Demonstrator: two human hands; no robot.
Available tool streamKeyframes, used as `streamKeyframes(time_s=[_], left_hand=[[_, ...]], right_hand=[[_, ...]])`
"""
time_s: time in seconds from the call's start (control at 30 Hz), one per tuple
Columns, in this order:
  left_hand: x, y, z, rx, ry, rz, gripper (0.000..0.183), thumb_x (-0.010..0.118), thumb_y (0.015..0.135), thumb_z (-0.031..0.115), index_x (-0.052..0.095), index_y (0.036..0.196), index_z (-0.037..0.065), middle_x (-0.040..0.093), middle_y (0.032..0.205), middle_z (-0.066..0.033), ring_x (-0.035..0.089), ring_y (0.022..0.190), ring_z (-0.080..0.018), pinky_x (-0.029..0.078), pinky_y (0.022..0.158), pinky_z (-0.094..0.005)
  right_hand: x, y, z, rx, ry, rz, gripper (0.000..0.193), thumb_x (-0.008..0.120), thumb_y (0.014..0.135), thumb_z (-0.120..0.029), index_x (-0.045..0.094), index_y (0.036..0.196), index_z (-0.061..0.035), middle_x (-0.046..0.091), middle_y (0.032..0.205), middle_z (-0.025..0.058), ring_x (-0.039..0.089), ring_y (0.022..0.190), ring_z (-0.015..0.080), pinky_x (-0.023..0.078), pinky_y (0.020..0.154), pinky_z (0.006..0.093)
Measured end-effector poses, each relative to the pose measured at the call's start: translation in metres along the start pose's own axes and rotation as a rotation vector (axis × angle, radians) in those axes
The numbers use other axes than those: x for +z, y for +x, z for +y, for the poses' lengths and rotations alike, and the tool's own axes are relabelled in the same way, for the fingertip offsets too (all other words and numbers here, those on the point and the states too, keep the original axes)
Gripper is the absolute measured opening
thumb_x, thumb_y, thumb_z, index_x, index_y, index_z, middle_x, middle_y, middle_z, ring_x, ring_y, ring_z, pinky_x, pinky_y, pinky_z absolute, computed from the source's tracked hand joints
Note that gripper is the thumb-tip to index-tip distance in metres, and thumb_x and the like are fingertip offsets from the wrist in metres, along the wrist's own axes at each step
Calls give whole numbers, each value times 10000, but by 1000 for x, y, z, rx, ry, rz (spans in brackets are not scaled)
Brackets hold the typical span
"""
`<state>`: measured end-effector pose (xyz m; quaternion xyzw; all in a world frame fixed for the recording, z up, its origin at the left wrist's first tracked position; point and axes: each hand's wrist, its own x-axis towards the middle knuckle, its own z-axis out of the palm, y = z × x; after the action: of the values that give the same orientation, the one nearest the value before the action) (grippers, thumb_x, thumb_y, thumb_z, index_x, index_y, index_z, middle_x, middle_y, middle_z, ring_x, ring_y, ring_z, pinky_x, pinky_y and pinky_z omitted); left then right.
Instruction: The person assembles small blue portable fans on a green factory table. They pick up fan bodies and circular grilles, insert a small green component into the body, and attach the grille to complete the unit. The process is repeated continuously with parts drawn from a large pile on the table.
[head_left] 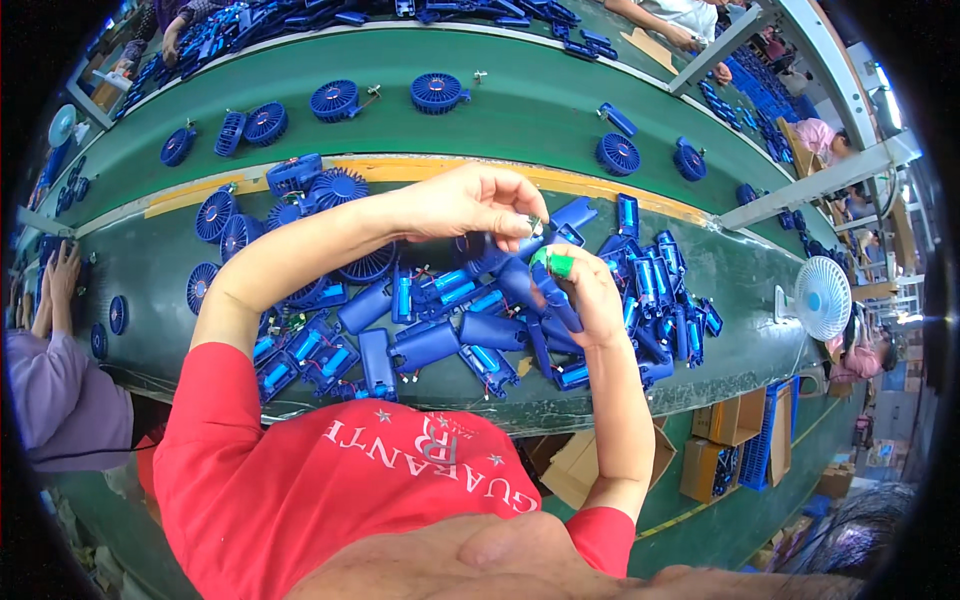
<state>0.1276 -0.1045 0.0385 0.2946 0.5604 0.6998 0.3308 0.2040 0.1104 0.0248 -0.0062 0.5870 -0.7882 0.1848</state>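
Note:
My left hand (478, 205) reaches across from the left, thumb and fingers pinched on a small circuit board (534, 226) with a pale metallic part. Just below it to the right, my right hand (588, 295) is closed round a narrow blue plastic handle shell (556, 300). Green tape (560, 265) wraps one of its fingers. The board is close to the shell's upper end; whether they touch I cannot tell. Beneath both hands lies a heap of blue handle halves (425, 346), several holding light-blue battery cells (486, 358) with thin wires.
Round blue fan heads (340, 188) are piled left of the heap. Beyond a yellow strip, a green conveyor belt (540, 115) carries more fan heads (437, 92). A white fan (822, 298) stands at right, beside a metal post (820, 180). At left, a co-worker's hands (62, 275) work.

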Motion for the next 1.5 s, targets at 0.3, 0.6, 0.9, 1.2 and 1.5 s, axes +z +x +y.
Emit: streamKeyframes(time_s=[0.3,0.6,0.9,1.2,1.5], left_hand=[[13,-6,4,-19,13,-41,219,649,864,72,610,1071,14,607,990,-33,581,871,-89,484,786,-236],[14,-2,0,51,141,-82,213,667,844,68,633,1050,27,573,959,-8,513,853,-70,432,773,-226],[10,-6,4,96,192,-139,202,661,841,39,645,1041,24,572,1048,-63,533,972,-124,445,818,-251],[15,-7,8,11,42,-156,252,667,834,21,593,1074,10,613,1020,-60,580,892,-89,486,793,-223],[16,-6,4,-14,76,-212,247,665,831,11,567,1058,17,630,989,-53,577,847,-69,481,757,-215]], right_hand=[[-2,-4,11,94,420,-278,286,543,881,-240,599,945,33,579,711,123,528,563,198,420,529,298],[-1,-4,15,220,629,-389,312,501,900,-297,576,866,4,543,670,117,461,501,209,374,512,311],[0,-3,17,254,637,-435,342,476,909,-334,557,839,-9,536,663,115,459,495,210,366,503,315],[-6,-4,18,291,593,-437,349,520,893,-318,568,896,28,529,674,130,480,515,228,389,482,322],[-12,-8,-1,420,415,-447,394,576,855,-329,576,877,65,549,666,140,513,499,215,416,455,304]])
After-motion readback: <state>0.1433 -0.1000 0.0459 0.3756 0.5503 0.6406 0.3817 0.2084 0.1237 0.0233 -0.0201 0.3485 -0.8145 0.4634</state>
